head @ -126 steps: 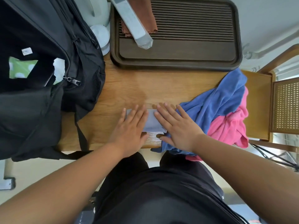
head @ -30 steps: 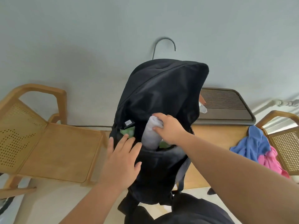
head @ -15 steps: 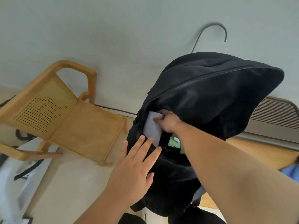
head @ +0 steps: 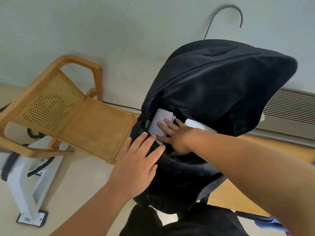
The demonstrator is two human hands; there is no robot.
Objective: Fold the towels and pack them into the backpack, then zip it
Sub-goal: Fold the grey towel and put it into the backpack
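Note:
The black backpack (head: 221, 86) stands upright on the wooden table (head: 238, 198), its main opening gaping toward me. A folded pale grey towel (head: 157, 126) sits in the left of the opening. My right hand (head: 175, 133) reaches inside with straight fingers pressing on that towel. My left hand (head: 138, 164) lies flat with spread fingers on the backpack's front panel, just below the opening. A sliver of green fabric (head: 147, 123) shows at the opening's left edge, and another white item (head: 197, 125) lies behind my right hand.
A wooden chair with a perforated cane back (head: 68, 109) stands left of the table. A white stand (head: 29, 189) is on the floor at the lower left. A dark slatted tray (head: 289, 109) lies behind the backpack. A metal hook (head: 226, 16) rises above the bag.
The grey towel has gone from my right hand's grip down into the backpack; that hand now presses it with flat fingers. My left hand stays on the bag's front. The view has swung left.

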